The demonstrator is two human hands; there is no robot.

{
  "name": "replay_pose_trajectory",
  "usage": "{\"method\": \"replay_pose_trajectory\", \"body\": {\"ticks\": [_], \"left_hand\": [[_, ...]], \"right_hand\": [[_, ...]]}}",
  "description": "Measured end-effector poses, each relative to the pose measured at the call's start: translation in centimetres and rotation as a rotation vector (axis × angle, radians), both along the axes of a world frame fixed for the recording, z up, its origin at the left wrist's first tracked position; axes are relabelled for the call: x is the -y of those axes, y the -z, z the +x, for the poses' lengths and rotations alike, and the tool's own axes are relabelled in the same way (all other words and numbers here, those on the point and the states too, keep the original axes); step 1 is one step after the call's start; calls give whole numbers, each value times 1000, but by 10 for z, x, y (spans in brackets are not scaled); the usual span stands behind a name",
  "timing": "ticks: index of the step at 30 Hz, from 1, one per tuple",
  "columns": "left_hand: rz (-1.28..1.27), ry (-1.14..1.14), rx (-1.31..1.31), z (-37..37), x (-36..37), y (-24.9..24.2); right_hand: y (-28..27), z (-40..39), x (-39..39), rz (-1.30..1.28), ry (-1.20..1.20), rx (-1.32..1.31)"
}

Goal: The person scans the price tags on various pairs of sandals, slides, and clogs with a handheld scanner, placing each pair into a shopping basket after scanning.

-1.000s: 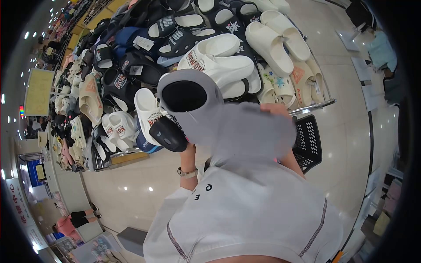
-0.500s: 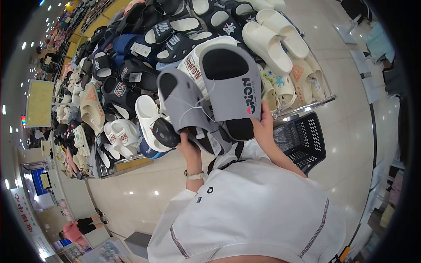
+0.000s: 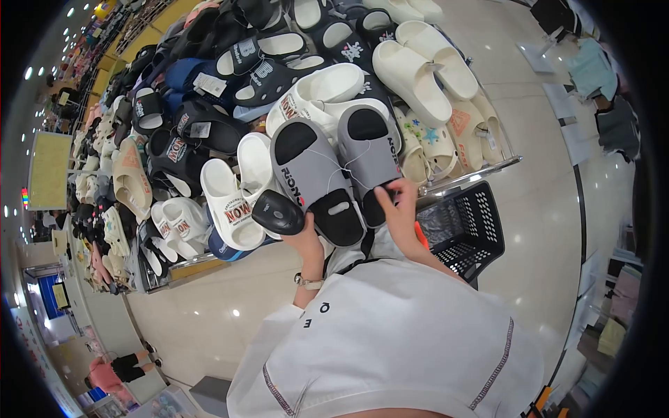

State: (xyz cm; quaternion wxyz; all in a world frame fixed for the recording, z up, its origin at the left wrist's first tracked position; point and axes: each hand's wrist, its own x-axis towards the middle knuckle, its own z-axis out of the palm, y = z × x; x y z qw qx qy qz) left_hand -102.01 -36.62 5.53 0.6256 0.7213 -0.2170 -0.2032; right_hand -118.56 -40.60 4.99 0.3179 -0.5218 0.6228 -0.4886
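A pair of grey-and-black slide slippers, made up of a left slipper (image 3: 317, 164) and a right slipper (image 3: 371, 150), is held up in front of me, tied together by a thin white cord. My left hand (image 3: 304, 240) grips the heel end of the left slipper, thumb along its edge. Against those same fingers sits a smooth black oval object (image 3: 279, 212); its kind I cannot make out. My right hand (image 3: 401, 212) has its fingers closed at the heel of the right slipper. Just behind are white clogs (image 3: 226, 209) with red-and-black lettering.
A display rack heaped with slippers carries cream slides (image 3: 412, 83) and black slides (image 3: 209, 125). Its metal rail (image 3: 474, 174) runs along the near edge. A black shopping basket (image 3: 481, 223) stands at my right. A person in pink (image 3: 111, 376) is far off at lower left.
The slippers have been lowered and turned so both soles and straps face me side by side. My right hand has moved from the strap's side down to the heel.
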Motion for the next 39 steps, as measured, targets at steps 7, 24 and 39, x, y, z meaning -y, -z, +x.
{"method": "replay_pose_trajectory", "body": {"ticks": [7,24,39], "left_hand": [[70,309,539,-5,-20,14],[3,800,351,-4,-10,-4],[-87,981,265,-18,-21,-17]], "right_hand": [[1,17,1,102,-289,360],[-61,-102,19,86,0,1448],[-83,-9,90,-64,74,1233]]}}
